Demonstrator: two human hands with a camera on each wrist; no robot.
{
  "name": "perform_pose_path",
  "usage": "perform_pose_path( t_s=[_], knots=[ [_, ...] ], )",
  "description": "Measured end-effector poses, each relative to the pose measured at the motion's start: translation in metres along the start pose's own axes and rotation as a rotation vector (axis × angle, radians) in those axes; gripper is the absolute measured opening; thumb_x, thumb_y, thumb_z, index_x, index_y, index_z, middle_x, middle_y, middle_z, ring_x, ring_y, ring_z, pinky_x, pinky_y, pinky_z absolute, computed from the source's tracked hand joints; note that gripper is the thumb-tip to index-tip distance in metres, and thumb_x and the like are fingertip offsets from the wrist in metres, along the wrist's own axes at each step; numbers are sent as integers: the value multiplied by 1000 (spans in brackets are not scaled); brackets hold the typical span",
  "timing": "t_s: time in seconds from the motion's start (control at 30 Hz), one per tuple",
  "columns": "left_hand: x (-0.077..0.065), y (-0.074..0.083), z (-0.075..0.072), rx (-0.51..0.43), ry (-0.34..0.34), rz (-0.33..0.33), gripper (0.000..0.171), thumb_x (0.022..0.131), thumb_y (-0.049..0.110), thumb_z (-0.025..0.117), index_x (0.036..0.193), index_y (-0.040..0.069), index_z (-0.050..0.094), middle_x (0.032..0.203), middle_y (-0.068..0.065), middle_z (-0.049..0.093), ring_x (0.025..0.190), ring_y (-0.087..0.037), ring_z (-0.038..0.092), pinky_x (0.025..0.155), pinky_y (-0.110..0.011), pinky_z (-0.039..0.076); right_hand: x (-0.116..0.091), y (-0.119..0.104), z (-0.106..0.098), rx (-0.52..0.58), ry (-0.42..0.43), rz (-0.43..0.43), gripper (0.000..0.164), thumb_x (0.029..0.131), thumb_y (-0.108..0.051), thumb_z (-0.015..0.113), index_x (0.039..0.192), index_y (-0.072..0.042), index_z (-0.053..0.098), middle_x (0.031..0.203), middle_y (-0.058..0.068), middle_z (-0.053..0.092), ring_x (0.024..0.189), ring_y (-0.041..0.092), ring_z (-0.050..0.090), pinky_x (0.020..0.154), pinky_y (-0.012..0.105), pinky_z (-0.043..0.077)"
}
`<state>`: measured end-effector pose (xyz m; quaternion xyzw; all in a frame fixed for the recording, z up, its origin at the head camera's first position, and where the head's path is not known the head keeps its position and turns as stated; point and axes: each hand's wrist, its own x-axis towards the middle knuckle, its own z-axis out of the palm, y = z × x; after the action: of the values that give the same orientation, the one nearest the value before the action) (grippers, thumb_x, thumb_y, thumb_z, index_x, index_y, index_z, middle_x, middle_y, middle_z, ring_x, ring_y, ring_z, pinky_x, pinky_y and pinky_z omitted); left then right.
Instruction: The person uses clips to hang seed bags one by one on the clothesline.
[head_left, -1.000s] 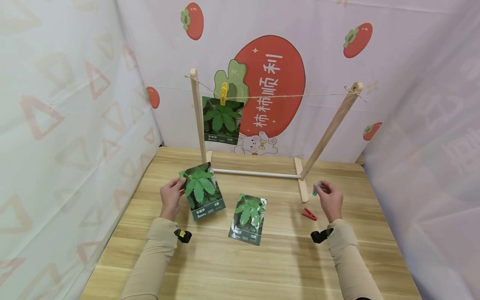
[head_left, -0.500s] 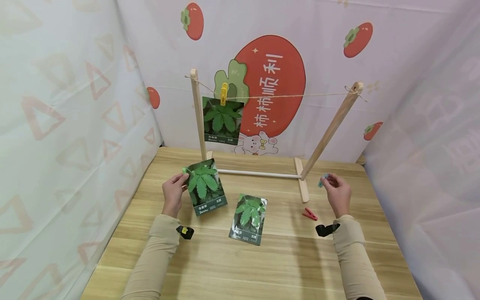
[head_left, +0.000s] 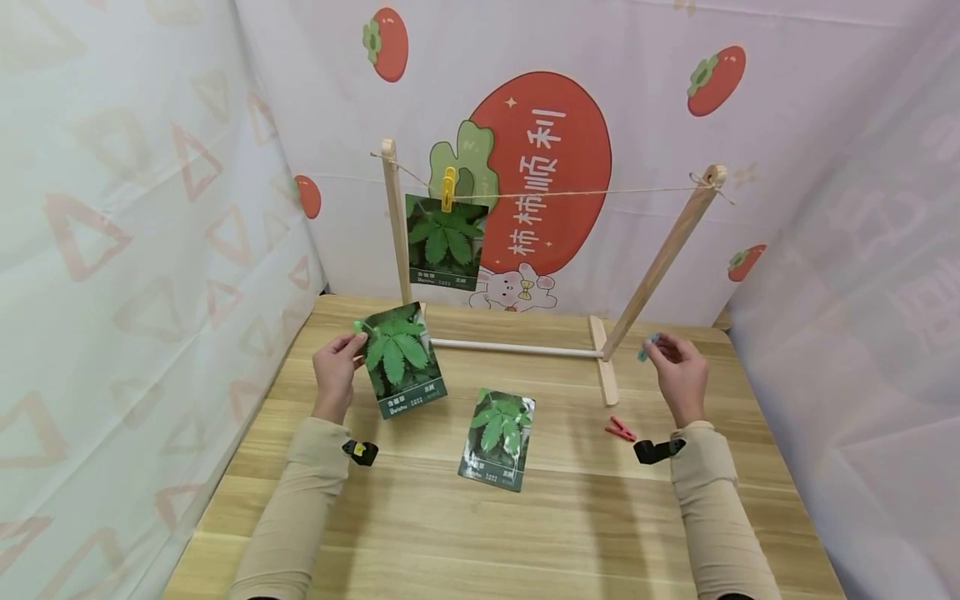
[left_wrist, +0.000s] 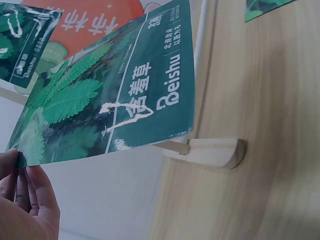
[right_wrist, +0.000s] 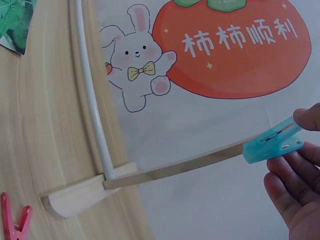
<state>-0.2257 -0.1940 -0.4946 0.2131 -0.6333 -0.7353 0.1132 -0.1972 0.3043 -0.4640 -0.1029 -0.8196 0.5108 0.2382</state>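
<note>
My left hand [head_left: 335,373] pinches the left edge of a green leaf-printed seed packet [head_left: 403,360], held tilted above the table; the left wrist view shows the packet [left_wrist: 105,95] with the thumb on its corner. In my right hand [head_left: 681,377] a light-blue clothespin [head_left: 648,347] is pinched; the right wrist view shows the clothespin [right_wrist: 272,141] between thumb and fingers. A matching packet [head_left: 497,440] lies flat on the table. Another packet [head_left: 446,243] hangs from a string [head_left: 577,192], clipped by a yellow clothespin [head_left: 447,190]. A red clothespin [head_left: 621,429] lies near the right hand.
A wooden stand carries the string between its left post [head_left: 396,225] and its right post [head_left: 663,262]. A white rod [head_left: 517,347] joins the feet low down. Printed cloth walls [head_left: 645,100] rise behind and at both sides of the wood-grain table [head_left: 480,550].
My left hand has lifted the packet slightly up and away from me. The right hand has moved a little right and up with the blue clothespin.
</note>
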Motion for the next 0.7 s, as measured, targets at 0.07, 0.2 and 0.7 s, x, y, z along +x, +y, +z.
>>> perform_pose_path(
  t_s=[0.07,0.2,0.7],
  knots=[
    [2,5,-1,-11,1,11,11,90,18,71,95,9,71,80,10,68,74,-4,65,64,-18,56,2,-4,-1,4,2,-16,35,89,-18,72,115,5,68,92,-13,57,78,-12,54,72,2,44],
    [3,13,0,-23,6,7,10,89,17,72,95,9,71,82,9,68,75,-5,65,63,-18,56,5,-10,-2,-5,3,-41,34,88,-17,72,115,5,68,90,-15,58,77,-13,54,70,2,43],
    [5,35,9,-52,4,41,5,88,16,73,86,13,70,81,6,68,73,-5,66,61,-17,55,21,-39,0,30,-1,-177,30,88,-8,71,112,8,67,102,19,67,78,-12,54,71,2,43]
  ],
)
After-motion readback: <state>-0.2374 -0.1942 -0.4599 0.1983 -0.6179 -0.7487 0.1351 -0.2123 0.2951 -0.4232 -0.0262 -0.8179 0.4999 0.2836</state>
